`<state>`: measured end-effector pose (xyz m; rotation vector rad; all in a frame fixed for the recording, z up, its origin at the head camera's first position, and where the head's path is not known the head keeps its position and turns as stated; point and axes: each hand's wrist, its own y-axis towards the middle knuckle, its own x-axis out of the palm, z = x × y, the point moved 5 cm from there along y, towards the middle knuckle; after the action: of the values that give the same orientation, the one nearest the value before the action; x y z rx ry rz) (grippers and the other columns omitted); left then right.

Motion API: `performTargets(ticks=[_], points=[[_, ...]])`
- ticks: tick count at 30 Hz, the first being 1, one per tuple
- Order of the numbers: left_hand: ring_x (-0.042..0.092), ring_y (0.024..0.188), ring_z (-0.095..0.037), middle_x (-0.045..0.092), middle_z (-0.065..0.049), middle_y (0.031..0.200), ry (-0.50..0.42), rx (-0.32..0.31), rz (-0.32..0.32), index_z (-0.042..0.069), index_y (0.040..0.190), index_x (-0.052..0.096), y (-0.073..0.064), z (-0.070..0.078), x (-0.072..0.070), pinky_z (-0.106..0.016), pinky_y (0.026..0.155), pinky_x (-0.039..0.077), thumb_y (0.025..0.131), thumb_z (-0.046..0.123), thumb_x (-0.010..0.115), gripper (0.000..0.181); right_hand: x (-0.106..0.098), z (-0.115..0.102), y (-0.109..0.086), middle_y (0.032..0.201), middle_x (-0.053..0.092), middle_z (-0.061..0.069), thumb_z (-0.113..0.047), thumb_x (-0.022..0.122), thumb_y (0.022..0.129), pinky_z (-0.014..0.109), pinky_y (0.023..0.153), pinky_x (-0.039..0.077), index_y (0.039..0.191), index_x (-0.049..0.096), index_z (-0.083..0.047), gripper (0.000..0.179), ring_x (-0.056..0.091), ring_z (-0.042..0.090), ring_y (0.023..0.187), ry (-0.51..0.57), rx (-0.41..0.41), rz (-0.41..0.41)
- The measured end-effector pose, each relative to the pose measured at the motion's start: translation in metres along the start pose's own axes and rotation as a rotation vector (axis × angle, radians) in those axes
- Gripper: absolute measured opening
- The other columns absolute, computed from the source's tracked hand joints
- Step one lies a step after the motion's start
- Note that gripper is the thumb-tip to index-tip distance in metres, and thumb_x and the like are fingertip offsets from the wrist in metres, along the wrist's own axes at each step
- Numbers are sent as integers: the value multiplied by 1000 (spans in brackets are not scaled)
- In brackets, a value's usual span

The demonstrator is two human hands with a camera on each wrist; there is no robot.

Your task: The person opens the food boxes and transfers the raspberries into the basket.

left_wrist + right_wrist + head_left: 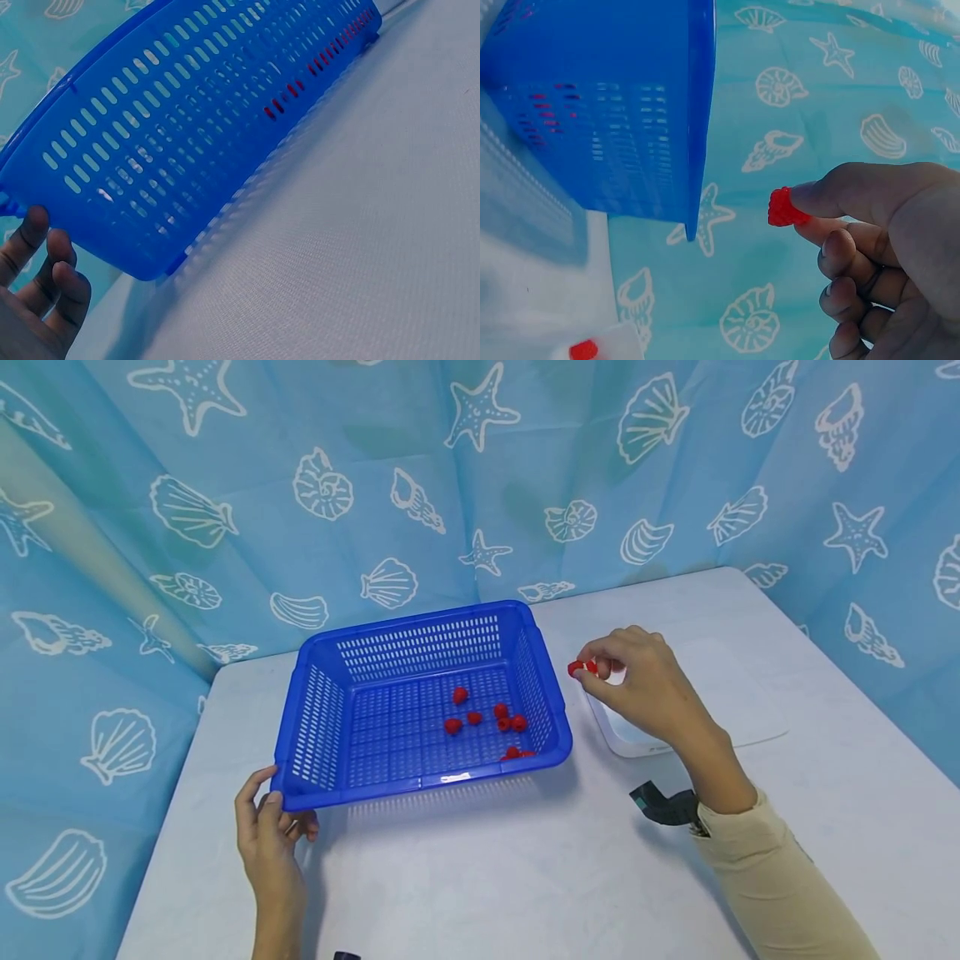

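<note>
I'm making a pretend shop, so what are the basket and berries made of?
The basket looks like smooth, stiff plastic: all blue, with even slots. The berries look bumpy, bright red and slightly shiny; could be fruit or plastic.

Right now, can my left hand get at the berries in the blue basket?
Probably not as it stands: your left hand grips the blue basket at its near left corner, while the berries lie toward its right side. Once freed, it could likely reach in through the open top.
</note>
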<state>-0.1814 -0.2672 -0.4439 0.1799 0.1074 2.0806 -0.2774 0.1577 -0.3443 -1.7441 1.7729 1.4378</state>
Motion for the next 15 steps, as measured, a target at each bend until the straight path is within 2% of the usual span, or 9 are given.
performTargets(ticks=[5,11,15], points=[[51,53,-20,54,-12,89,14,4,1,13,132,43,0,0,0,-27,45,41,98,25,42,36,5,-9,-1,72,49,-4,-17,73,77,35,74,30,92,67,-15,16,45,15,81,-8,-19,-22],[52,53,-21,53,-12,89,33,6,0,15,131,44,-1,0,1,-27,45,41,98,27,42,36,9,-22,-3,69,48,-6,-18,74,77,34,74,28,90,66,-18,15,43,11,79,9,-82,-29],[52,55,-21,53,-12,90,60,3,0,18,131,44,-1,0,1,-26,46,42,98,28,41,35,14,-26,-4,69,46,-6,-19,72,78,34,73,29,88,65,-19,12,43,12,79,30,-61,-59]])
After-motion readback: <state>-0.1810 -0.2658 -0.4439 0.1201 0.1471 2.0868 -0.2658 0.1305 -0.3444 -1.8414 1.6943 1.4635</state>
